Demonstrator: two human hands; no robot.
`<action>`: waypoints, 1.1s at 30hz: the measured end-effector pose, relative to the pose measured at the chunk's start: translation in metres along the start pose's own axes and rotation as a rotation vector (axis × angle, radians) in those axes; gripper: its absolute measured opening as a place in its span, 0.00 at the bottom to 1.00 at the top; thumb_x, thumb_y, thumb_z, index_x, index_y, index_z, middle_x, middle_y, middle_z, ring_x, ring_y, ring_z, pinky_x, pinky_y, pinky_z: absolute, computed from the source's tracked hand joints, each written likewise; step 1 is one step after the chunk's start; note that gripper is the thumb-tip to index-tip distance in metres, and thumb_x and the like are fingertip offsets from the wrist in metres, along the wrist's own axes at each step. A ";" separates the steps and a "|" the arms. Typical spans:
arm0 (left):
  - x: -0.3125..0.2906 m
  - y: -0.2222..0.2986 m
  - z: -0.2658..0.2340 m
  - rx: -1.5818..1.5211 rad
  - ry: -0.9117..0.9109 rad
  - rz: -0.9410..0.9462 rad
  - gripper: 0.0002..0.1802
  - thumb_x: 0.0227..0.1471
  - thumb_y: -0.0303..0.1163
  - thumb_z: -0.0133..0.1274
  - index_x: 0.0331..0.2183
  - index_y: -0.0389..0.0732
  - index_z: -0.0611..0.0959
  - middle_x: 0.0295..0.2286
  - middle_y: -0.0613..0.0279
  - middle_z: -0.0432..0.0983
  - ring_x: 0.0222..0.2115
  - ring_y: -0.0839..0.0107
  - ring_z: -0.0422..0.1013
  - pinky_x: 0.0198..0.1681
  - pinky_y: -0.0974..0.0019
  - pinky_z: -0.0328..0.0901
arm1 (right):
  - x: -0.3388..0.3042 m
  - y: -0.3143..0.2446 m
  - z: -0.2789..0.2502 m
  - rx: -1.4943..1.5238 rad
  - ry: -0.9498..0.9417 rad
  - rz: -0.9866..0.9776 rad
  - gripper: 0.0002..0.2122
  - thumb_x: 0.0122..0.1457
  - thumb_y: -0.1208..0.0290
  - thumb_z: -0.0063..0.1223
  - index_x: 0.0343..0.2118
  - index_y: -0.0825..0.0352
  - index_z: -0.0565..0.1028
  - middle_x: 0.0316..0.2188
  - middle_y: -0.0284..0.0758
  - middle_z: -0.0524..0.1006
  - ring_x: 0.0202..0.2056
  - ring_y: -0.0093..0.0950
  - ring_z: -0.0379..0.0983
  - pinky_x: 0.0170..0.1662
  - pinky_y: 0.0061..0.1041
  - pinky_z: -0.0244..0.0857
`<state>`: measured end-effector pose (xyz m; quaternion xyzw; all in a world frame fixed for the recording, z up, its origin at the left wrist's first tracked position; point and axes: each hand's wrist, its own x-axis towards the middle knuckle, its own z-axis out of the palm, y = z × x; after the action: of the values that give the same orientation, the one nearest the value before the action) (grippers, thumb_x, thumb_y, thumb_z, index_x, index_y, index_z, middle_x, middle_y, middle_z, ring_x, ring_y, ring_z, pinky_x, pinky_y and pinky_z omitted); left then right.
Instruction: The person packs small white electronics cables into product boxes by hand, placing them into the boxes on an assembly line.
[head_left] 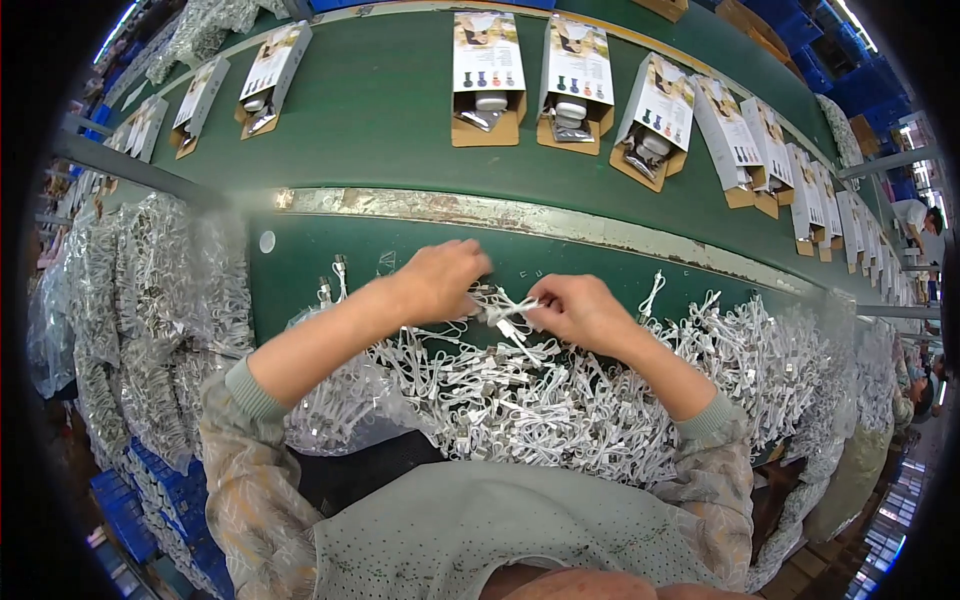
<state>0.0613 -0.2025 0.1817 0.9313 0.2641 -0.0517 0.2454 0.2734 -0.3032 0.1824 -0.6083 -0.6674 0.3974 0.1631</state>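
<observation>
Hands meet over a big heap of white cables (560, 400) that covers the near edge of the green counter (300, 270). The left hand (440, 280) is curled, with its fingers pressed onto one small coiled white cable (510, 315). The right hand (580, 310) pinches the same cable from the other side, so both grips are closed on it. This cable is lifted a little above the heap, between the two hands and near the middle of the counter's near edge.

A worn metal strip (500, 212) runs along the far edge of the counter, and beyond it lies a green conveyor belt (380, 110). On the belt stand open cardboard boxes (488, 80) in a row, each with a printed flap raised and small white parts inside. The row bends toward the right far corner.

At the left side of the counter are stacked clear plastic bags (150, 300) filled with more cables. One loose bag (330, 410) lies under the left forearm. Blue crates (150, 500) stand low at the left. Another person (915, 215) works far at the right edge.
</observation>
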 end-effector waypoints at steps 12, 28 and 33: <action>-0.088 0.041 -0.068 -0.052 0.169 -0.345 0.13 0.46 0.37 0.52 0.22 0.36 0.77 0.21 0.48 0.74 0.26 0.49 0.72 0.31 0.53 0.65 | 0.002 -0.059 -0.063 0.704 0.281 0.252 0.17 0.58 0.57 0.47 0.31 0.70 0.75 0.25 0.32 0.75 0.23 0.18 0.69 0.25 0.16 0.65; -0.102 -0.183 -0.031 -0.450 0.240 -0.338 0.06 0.41 0.27 0.53 0.25 0.34 0.80 0.22 0.49 0.76 0.26 0.53 0.73 0.33 0.59 0.67 | 0.220 -0.073 0.055 -0.158 0.348 -0.157 0.10 0.55 0.65 0.53 0.33 0.66 0.77 0.26 0.38 0.76 0.27 0.33 0.73 0.34 0.28 0.67; -0.139 -0.176 -0.041 -0.387 0.258 -0.329 0.07 0.43 0.24 0.51 0.28 0.31 0.78 0.20 0.53 0.75 0.22 0.65 0.73 0.29 0.63 0.67 | 0.192 -0.121 0.122 -0.116 0.176 -0.542 0.15 0.52 0.75 0.54 0.44 0.63 0.71 0.37 0.38 0.72 0.37 0.37 0.71 0.41 0.32 0.66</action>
<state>-0.1501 -0.1172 0.1735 0.8106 0.4457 0.0797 0.3713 0.0658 -0.1567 0.1424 -0.4484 -0.8105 0.2461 0.2854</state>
